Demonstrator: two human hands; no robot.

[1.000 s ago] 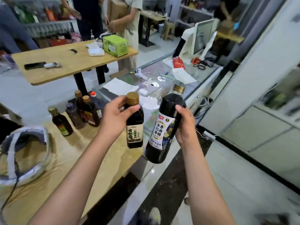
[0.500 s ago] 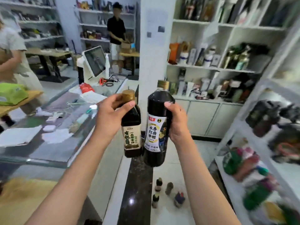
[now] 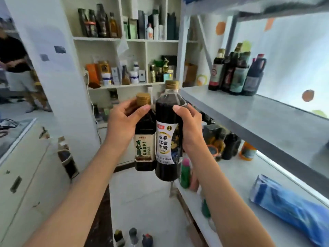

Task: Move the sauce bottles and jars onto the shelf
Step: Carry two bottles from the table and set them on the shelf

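Observation:
My left hand (image 3: 122, 122) grips a short dark sauce bottle (image 3: 144, 139) with a gold cap and beige label, near its neck. My right hand (image 3: 191, 127) grips a taller dark vinegar bottle (image 3: 167, 136) with a white label, around its body. Both bottles are upright, side by side and touching, held in the air in front of me. To their right runs the grey metal shelf (image 3: 249, 113). Several dark sauce bottles (image 3: 236, 73) stand on that shelf at its far end.
A lower shelf board (image 3: 236, 177) holds jars, small bottles and a blue plastic pack (image 3: 292, 209). White wall shelving (image 3: 124, 86) with boxes and bottles is behind. Three small bottles (image 3: 133, 237) stand on the floor. A cabinet (image 3: 26, 175) is at left; a person (image 3: 16, 68) stands far left.
My view has swung right from the wooden table and counter to the shelves. Both hands still carry the same two bottles, now close beside the grey shelf.

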